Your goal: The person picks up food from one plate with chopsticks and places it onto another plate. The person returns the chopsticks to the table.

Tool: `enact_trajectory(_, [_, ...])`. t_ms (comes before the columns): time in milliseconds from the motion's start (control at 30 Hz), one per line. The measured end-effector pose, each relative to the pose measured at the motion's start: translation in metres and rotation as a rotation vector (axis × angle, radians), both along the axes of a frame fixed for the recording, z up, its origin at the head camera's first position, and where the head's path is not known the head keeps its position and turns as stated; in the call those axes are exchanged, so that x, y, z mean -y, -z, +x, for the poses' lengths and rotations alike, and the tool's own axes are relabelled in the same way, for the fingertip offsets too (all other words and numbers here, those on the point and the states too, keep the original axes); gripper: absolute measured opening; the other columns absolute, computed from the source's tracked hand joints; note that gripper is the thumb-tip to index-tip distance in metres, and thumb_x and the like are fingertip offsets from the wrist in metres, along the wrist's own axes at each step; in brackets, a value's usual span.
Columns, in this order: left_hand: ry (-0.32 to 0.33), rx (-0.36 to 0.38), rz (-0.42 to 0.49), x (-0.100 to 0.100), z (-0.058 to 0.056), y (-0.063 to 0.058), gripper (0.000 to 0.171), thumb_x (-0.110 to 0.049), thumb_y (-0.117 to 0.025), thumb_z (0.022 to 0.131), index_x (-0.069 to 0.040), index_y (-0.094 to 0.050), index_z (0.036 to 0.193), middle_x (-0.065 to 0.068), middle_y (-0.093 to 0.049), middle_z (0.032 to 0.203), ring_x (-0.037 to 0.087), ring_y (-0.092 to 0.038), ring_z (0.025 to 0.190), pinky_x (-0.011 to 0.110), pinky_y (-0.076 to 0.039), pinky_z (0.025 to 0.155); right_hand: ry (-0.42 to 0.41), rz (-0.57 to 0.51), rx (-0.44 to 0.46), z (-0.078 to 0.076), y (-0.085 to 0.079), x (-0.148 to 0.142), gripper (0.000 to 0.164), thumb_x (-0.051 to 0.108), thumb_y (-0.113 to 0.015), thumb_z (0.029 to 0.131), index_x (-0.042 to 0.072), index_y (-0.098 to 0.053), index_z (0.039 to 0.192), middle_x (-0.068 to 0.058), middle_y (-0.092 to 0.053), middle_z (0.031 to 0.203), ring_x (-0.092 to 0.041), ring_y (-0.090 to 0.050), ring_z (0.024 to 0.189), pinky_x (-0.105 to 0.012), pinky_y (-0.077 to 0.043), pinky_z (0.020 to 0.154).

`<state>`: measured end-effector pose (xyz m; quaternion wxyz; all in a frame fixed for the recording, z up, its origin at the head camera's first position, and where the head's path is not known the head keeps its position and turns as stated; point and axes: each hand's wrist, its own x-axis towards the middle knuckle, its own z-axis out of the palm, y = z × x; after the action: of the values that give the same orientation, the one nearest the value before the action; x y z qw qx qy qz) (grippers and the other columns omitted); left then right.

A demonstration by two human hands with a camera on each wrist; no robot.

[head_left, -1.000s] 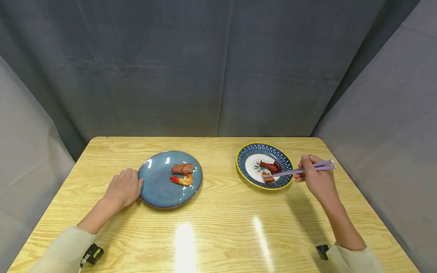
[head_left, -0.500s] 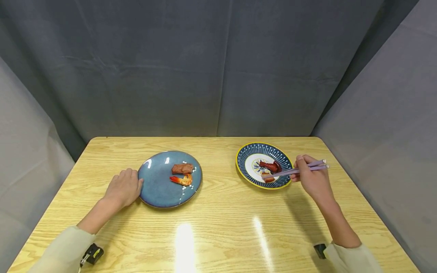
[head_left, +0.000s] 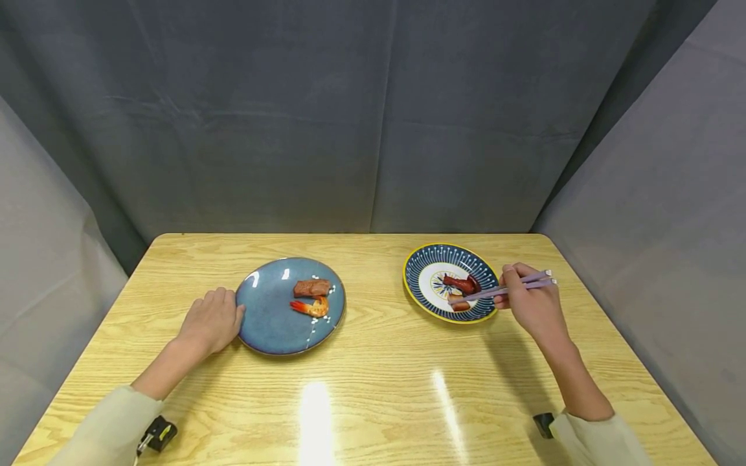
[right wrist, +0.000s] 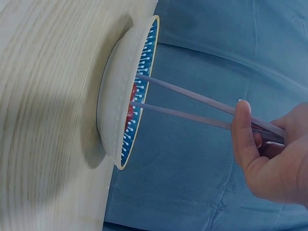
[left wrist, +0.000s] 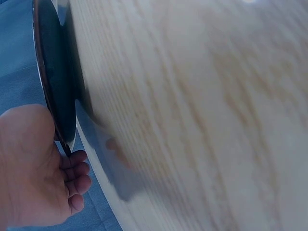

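Note:
At the left of the head view, my left hand (head_left: 211, 320) holds the rim of a blue plate (head_left: 265, 317); in the left wrist view its fingers (left wrist: 77, 185) curl beneath the edge. A brown piece of meat (head_left: 311, 288) and a shrimp (head_left: 315, 307) lie on that plate. My right hand (head_left: 535, 304) grips lilac chopsticks (head_left: 495, 293) over a patterned bowl (head_left: 418, 262) with a yellow rim. Their tips are at a brownish food piece (head_left: 460, 305); whether they pinch it cannot be told. Beside it lies a dark red, glossy food piece (head_left: 457, 282).
Both dishes stand on a light wooden table (head_left: 373, 388), apart from each other. A dark grey curtain (head_left: 280, 129) hangs behind the table, and paler cloth (head_left: 658, 194) hangs at the sides.
My right hand and the chopsticks have shifted a little to the left, while the tips stay at the brownish piece. The left hand and the blue plate have not moved.

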<state>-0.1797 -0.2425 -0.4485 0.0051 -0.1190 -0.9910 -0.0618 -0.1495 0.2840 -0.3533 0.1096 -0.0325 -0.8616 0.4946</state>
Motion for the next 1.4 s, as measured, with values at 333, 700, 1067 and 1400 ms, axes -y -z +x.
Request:
enact_trajectory(333, [0.002,0.001,0.001,0.0,0.001,-0.002,0.031,-0.021,-0.048,0.104,0.009,-0.051,0.1,0.013,-0.044,0.084,0.032,-0.047,0.081,0.045,-0.039,0.068,0.082,0.064,0.003,0.0,-0.002,0.0,0.049,0.036,-0.045,0.105,-0.007,-0.065,0.094,-0.012,-0.07,0.073,-0.01,-0.069,0.058,-0.024,-0.054,0.054])
enact_trajectory(700, [0.001,-0.002,-0.003,-0.001,0.002,-0.002,0.032,-0.021,-0.049,0.103,0.01,-0.052,0.1,0.013,-0.045,0.084,0.032,-0.047,0.081,0.044,-0.039,0.067,0.106,0.005,-0.084,-0.001,0.001,0.004,0.046,0.032,-0.047,0.106,-0.009,-0.064,0.094,-0.013,-0.069,0.071,-0.011,-0.068,0.057,-0.023,-0.054,0.053])
enact_trajectory(1067, [0.001,-0.004,-0.008,-0.001,0.001,-0.002,0.032,-0.022,-0.049,0.103,0.01,-0.052,0.1,0.013,-0.045,0.085,0.032,-0.048,0.081,0.045,-0.039,0.068,0.093,-0.074,-0.12,-0.003,-0.009,0.022,0.046,0.032,-0.048,0.106,-0.009,-0.063,0.092,-0.016,-0.069,0.071,-0.009,-0.067,0.055,-0.025,-0.055,0.054])
enact_trajectory(1400, [0.002,-0.012,-0.005,-0.001,0.001,-0.003,0.032,-0.021,-0.05,0.103,0.01,-0.052,0.099,0.013,-0.044,0.083,0.032,-0.048,0.079,0.045,-0.04,0.066,0.018,-0.095,-0.142,-0.003,-0.014,0.039,0.045,0.03,-0.047,0.106,-0.01,-0.063,0.093,-0.023,-0.067,0.081,-0.016,-0.07,0.06,-0.027,-0.056,0.057])
